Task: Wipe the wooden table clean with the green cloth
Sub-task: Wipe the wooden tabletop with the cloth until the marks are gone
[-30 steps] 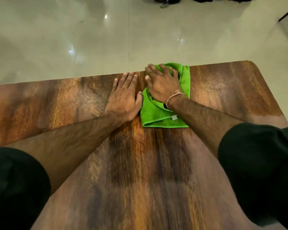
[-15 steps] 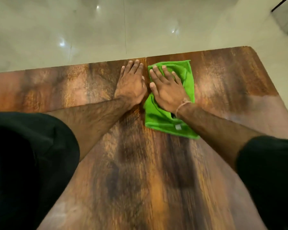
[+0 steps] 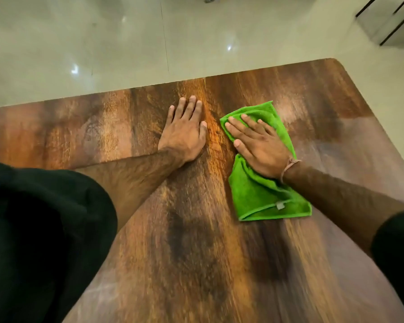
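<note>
Head view looks down on a brown wood-grain counter (image 3: 196,252) with a rounded far right corner, and pale glossy floor (image 3: 103,43) beyond its far edge.

The left hand (image 3: 184,134) lies flat on the bare wood, palm down. Its fingers are straight and close together, the thumb is tucked alongside, and it holds nothing.

The right hand (image 3: 259,150) is flat too, with its fingers slightly spread. It presses down on the cloth (image 3: 261,197) rather than gripping it.

The cloth is bright green and folded. It lies on the counter right of centre, in the far half, with bare wood between it and the right corner. Its far end sits under the right fingers (image 3: 250,123). Its near end reaches back toward the person, beneath the wrist and forearm. A small white tag (image 3: 280,205) shows at that near hem.

A strip of bare wood separates the left hand from the cloth, so the two are near but apart. A thin string (image 3: 289,164) circles the right wrist.

Both forearms are bare, and a black sleeve covers each upper arm, left (image 3: 40,229) and right (image 3: 397,248). Light patches gleam on the floor tiles, and dark bars (image 3: 392,22) cross the top right corner. The near part of the counter is smeared by blur.
</note>
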